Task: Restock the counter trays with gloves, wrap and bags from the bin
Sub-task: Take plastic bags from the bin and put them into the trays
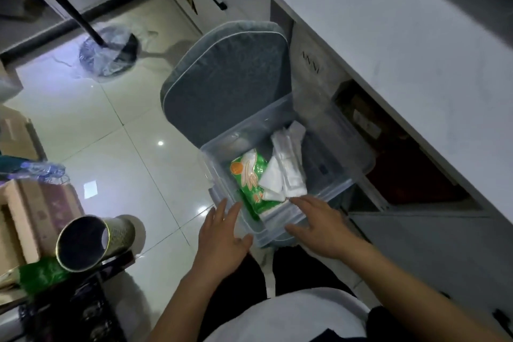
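Observation:
A clear plastic bin rests on a grey cushioned chair in front of me. Inside lie a green glove packet with an orange spot and hand picture, and white folded packs beside it. My left hand is at the bin's near left corner, fingers spread, thumb by the rim. My right hand lies flat over the near rim, fingertips close to the white packs. Neither hand holds anything.
A white counter runs along the right, with open cabinet space below it. On the left stand cardboard boxes, a tipped metallic cylinder and a green bag. A fan base sits on the tiled floor.

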The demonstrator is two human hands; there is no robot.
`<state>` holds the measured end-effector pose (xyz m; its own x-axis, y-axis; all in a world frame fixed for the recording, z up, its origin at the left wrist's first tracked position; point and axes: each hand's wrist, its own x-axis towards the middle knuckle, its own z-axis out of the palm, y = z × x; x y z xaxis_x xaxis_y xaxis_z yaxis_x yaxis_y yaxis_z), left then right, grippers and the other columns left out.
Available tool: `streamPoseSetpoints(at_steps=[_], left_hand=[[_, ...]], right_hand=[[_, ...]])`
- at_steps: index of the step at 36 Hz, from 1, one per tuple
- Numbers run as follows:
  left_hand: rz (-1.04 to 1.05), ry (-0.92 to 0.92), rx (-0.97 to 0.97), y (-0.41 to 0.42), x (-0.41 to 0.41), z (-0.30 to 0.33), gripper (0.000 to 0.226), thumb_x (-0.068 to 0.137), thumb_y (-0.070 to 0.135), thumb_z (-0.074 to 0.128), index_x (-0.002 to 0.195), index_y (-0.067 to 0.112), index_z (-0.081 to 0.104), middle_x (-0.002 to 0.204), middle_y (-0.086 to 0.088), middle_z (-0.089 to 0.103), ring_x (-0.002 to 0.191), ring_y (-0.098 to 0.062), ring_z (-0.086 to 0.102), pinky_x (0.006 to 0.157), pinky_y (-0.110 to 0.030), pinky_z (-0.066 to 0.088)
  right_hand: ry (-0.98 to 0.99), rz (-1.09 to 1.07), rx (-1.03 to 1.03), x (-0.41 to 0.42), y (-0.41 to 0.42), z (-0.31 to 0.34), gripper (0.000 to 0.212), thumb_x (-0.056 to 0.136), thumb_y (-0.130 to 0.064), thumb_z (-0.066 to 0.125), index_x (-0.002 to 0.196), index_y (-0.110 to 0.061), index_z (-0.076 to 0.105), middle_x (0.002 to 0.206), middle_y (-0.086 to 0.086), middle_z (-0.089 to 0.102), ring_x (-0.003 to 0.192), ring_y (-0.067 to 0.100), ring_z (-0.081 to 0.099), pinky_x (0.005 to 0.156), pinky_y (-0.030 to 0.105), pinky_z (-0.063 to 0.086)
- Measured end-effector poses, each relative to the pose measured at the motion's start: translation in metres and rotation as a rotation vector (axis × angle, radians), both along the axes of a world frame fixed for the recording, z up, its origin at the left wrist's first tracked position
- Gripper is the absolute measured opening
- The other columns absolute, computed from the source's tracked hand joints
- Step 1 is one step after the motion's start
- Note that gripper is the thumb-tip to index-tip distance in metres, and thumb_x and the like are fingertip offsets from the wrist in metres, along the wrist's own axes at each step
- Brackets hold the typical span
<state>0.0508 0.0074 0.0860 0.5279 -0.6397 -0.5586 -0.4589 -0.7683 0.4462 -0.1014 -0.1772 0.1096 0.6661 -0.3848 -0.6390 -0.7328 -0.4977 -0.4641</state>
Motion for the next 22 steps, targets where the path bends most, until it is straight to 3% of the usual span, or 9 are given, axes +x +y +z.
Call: streamPoseSetpoints(at_steps=[5, 11, 14, 19, 22], left_hand=[[-0.157, -0.015, 0.125, -0.025, 0.033, -0.035, 0.078, 0.088, 0.048, 0.057, 0.155, 0.034, 0.019, 0.166, -0.002, 0.008, 0.152, -0.029, 0.008, 0.121, -0.046, 0.016], [-0.447, 0.091, 0.222, -0.061, 0.072, -0.065, 0.081, 0.088, 0.042, 0.058, 0.156, 0.031, 0.016, 0.166, -0.004, 0.006, 0.151, -0.032, 0.006, 0.121, -0.047, 0.010], [-0.552, 0.074, 0.251, -0.089, 0.096, -0.075, 0.081, 0.088, 0.043, 0.058, 0.156, 0.030, 0.016, 0.166, -0.003, 0.009, 0.151, -0.031, 0.009, 0.121, -0.049, 0.009], [-0.628, 0.046, 0.224, -0.130, 0.125, -0.097, 0.076, 0.088, 0.039, 0.059, 0.155, 0.025, 0.024, 0.163, -0.008, 0.023, 0.145, -0.032, 0.026, 0.116, -0.044, 0.025], [-0.668, 0.079, 0.279, -0.147, 0.129, -0.117, 0.078, 0.087, 0.041, 0.059, 0.154, 0.027, 0.022, 0.162, -0.006, 0.024, 0.145, -0.032, 0.028, 0.116, -0.049, 0.025]], right_hand=[[0.062, -0.097, 0.036, 0.020, -0.007, -0.021, 0.070, 0.089, -0.054, 0.055, 0.150, -0.028, 0.032, 0.159, -0.002, 0.031, 0.144, 0.018, 0.030, 0.115, 0.041, 0.030], [0.174, -0.387, 0.080, 0.031, 0.002, -0.033, 0.069, 0.088, -0.052, 0.061, 0.148, -0.025, 0.039, 0.153, 0.004, 0.040, 0.135, 0.020, 0.042, 0.107, 0.027, 0.033], [0.192, -0.456, 0.060, 0.039, 0.007, -0.040, 0.068, 0.088, -0.051, 0.061, 0.147, -0.025, 0.039, 0.152, 0.006, 0.041, 0.133, 0.023, 0.044, 0.108, 0.032, 0.037], [0.273, -0.307, -0.019, 0.063, 0.000, -0.060, 0.071, 0.089, -0.049, 0.057, 0.150, -0.023, 0.032, 0.154, 0.006, 0.038, 0.136, 0.026, 0.040, 0.108, 0.037, 0.036], [0.317, -0.194, -0.105, 0.078, -0.012, -0.079, 0.069, 0.091, -0.048, 0.052, 0.150, -0.021, 0.030, 0.153, 0.010, 0.038, 0.139, 0.028, 0.035, 0.111, 0.045, 0.030]])
